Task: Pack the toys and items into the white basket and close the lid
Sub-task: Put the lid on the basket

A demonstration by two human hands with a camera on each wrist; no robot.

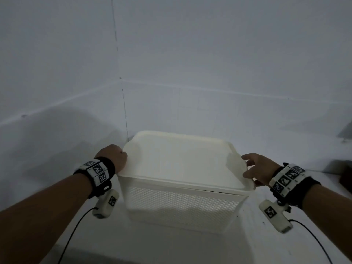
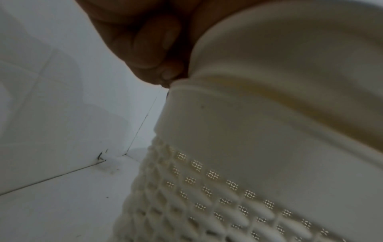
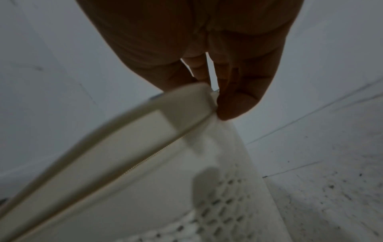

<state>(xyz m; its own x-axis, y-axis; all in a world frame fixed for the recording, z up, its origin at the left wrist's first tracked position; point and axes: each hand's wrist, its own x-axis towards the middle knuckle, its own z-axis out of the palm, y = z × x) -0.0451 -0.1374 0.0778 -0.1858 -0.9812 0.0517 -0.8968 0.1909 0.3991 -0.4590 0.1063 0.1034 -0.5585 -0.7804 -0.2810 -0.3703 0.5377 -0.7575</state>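
The white mesh basket (image 1: 182, 208) stands on a white surface in front of me, and its white lid (image 1: 179, 161) lies on top. The contents are hidden. My left hand (image 1: 116, 157) is at the lid's left end, and its curled fingers (image 2: 149, 41) lie against the lid's edge (image 2: 290, 49) above the basket wall (image 2: 248, 139). My right hand (image 1: 257, 168) pinches the lid's right end: the thumb (image 3: 238, 98) is at the edge of the lid (image 3: 124, 139) and the fingers lie over it. At the front right a thin dark gap shows between the lid and the basket (image 3: 217, 212).
White walls meet in a corner (image 1: 123, 111) just behind the basket's left end. A dark object (image 1: 344, 178) sits at the right edge of the head view, and a grey one (image 1: 345, 132) lies farther back. Black cables trail from both wrist cameras toward me.
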